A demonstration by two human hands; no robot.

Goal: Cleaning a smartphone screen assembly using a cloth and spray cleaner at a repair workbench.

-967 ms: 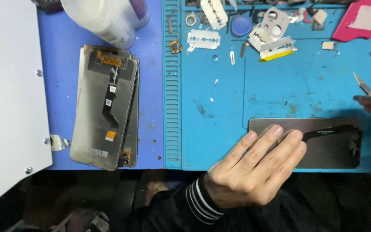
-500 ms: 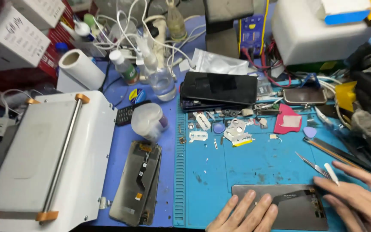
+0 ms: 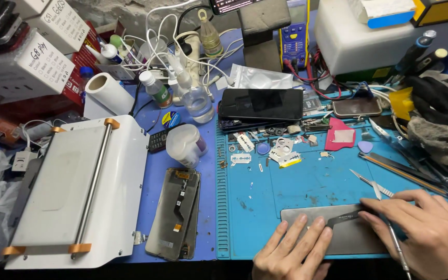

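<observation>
Grey phone panel (image 3: pixel 338 231) lies under both flat hands.

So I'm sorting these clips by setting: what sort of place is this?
Most likely a phone repair bench. A blue work mat carries small parts and blades, a detached phone screen lies beside it, and both hands, left and right, rest on a grey phone panel.

head camera looks steeply down, close over blue mat (image 3: pixel 307 192)

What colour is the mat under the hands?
Light blue mat, clearest in the head view.
</observation>
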